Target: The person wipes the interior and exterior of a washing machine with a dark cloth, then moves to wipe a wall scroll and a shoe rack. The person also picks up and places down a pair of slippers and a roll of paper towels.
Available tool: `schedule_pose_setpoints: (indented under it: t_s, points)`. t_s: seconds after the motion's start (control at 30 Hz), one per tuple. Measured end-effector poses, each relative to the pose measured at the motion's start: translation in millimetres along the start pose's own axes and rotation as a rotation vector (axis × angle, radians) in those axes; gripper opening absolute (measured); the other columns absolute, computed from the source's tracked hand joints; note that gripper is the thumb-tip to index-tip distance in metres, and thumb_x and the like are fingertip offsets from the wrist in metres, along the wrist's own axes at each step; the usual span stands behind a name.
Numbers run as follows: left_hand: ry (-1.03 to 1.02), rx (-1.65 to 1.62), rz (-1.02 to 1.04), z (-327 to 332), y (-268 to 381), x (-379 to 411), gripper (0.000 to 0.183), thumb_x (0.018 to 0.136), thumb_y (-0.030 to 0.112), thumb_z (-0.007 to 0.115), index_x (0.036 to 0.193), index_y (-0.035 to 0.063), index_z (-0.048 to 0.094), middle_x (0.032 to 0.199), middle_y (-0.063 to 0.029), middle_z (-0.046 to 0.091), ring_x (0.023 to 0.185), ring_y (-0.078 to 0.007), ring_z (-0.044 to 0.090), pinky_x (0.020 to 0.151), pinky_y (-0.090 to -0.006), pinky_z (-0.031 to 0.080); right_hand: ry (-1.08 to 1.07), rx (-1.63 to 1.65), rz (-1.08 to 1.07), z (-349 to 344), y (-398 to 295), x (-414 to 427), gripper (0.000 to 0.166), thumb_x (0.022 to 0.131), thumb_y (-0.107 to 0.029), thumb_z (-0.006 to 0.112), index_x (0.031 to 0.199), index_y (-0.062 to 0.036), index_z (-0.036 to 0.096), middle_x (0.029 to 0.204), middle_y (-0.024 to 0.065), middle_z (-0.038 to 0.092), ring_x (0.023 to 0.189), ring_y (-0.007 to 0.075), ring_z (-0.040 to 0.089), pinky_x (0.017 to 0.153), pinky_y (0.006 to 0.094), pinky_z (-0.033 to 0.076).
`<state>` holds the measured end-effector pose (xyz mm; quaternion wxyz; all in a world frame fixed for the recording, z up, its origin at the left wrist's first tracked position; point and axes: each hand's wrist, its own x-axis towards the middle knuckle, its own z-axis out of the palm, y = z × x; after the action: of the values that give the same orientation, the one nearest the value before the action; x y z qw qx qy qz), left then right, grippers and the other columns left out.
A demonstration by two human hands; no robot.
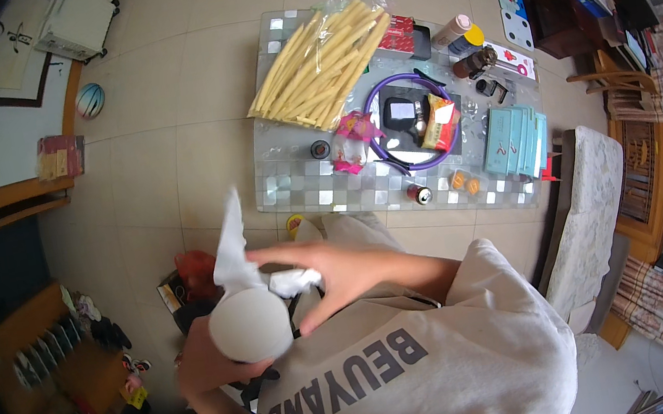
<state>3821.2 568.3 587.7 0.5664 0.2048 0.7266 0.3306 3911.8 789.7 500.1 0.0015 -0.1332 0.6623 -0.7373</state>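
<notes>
My left hand (pixel 201 362) is wrapped around a white paper roll (pixel 251 325), its flat round end facing up. A loose, ragged-edged strip of the paper (pixel 230 246) sticks out from the roll's far side. To the right of the roll, my right hand (pixel 347 271) is blurred, its thumb and forefinger spread apart. A crumpled piece of white paper (pixel 294 281) shows between that thumb and forefinger, next to the roll. Whether the other fingers grip it is hidden.
Ahead stands a glass-topped table (pixel 291 190) bearing a bag of long yellow sticks (pixel 325 68), a purple hoop (pixel 375 144), a can (pixel 420 194) and light-blue packets (pixel 510 140). A red bag (pixel 196 273) lies on the floor left; a cushioned bench (pixel 591 221) stands right.
</notes>
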Motion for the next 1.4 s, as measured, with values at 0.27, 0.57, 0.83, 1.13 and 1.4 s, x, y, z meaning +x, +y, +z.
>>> schedule_pose_setpoints:
  t_s: [0.27, 0.57, 0.83, 1.13, 1.4]
  points:
    - [0.434, 0.101, -0.009, 29, -17, 21, 0.078, 0.055, 0.023, 0.082, 0.123, 0.0032, 0.05, 0.101, -0.0138, 0.065, 0.087, -0.0215, 0.064, 0.07, -0.0307, 0.048, 0.023, 0.018, 0.119, 21, 32, 2, 0.073, 0.059, -0.03, 0.084, 0.118, -0.0038, 0.051, 0.11, 0.0126, 0.06, 0.097, 0.0252, 0.062, 0.081, 0.0344, 0.049]
    - [0.886, 0.143, -0.378, 33, -111, -17, 0.071, 0.07, 0.01, 0.076, 0.133, 0.0107, 0.043, 0.111, -0.0083, 0.064, 0.094, -0.0172, 0.059, 0.071, -0.029, 0.043, 0.388, -0.328, 0.459, 12, 266, 15, 0.066, 0.057, -0.009, 0.076, 0.117, -0.0096, 0.046, 0.108, 0.016, 0.058, 0.099, 0.033, 0.058, 0.083, 0.0385, 0.048]
    - [0.941, -0.345, -0.506, 72, -195, -39, 0.055, 0.073, 0.006, 0.073, 0.123, 0.0065, 0.051, 0.091, -0.0051, 0.068, 0.063, -0.0033, 0.05, 0.055, -0.0179, 0.036, 0.711, -0.586, 0.42, 2, 390, 27, 0.075, 0.056, -0.001, 0.078, 0.122, -0.0086, 0.043, 0.116, 0.0159, 0.048, 0.11, 0.0369, 0.047, 0.094, 0.0399, 0.04]
    - [0.973, -0.365, -0.602, 37, -271, -91, 0.052, 0.075, 0.008, 0.072, 0.123, 0.0046, 0.051, 0.08, -0.0064, 0.067, 0.066, -0.008, 0.056, 0.06, -0.021, 0.043, 0.844, -0.814, 0.87, 19, 424, -13, 0.086, 0.06, -0.01, 0.081, 0.131, -0.0126, 0.032, 0.129, 0.016, 0.039, 0.114, 0.037, 0.047, 0.092, 0.0428, 0.043]
    - [1.073, -0.332, -0.563, -30, -360, -164, 0.05, 0.075, 0.011, 0.072, 0.121, 0.0053, 0.053, 0.075, -0.0063, 0.062, 0.069, -0.012, 0.059, 0.064, -0.0248, 0.046, 0.846, -0.768, 1.358, 56, 427, -56, 0.078, 0.064, -0.032, 0.078, 0.124, 0.002, 0.041, 0.12, 0.0267, 0.05, 0.108, 0.0393, 0.053, 0.092, 0.0414, 0.043]
